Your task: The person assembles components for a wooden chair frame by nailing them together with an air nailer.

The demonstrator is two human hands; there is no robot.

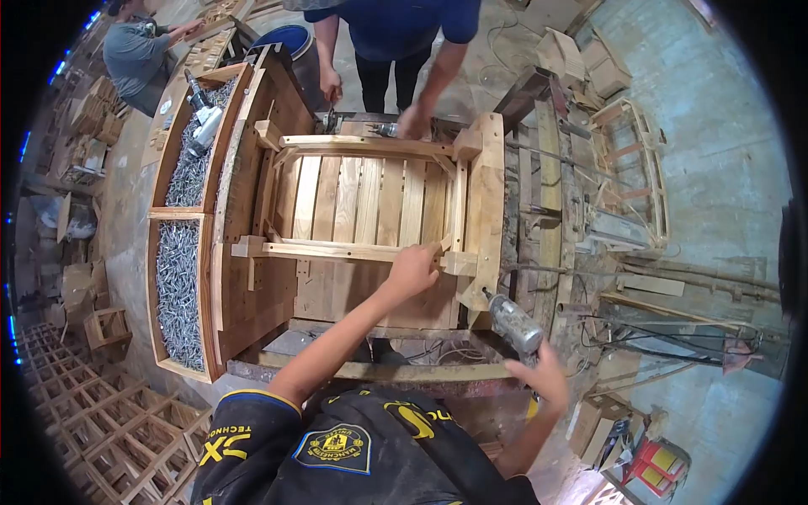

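Observation:
A slatted wooden frame (362,198) lies on a wooden jig in the middle. My left hand (412,271) rests on the frame's near rail at its right part, fingers bent around something I cannot make out. At the lower right, my right hand (545,377) is at the rear end of a silver power driver (515,324). The driver's tip meets the near end of the pale board (486,210) along the frame's right side. How far the right fingers wrap the driver is partly hidden.
Long trays of screws (178,290) stand at the left, with another driver (204,126) on top. Across the jig a co-worker in blue (391,29) has both hands near tools. Another person (135,55) works at upper left. Hoses and metal rails lie at the right.

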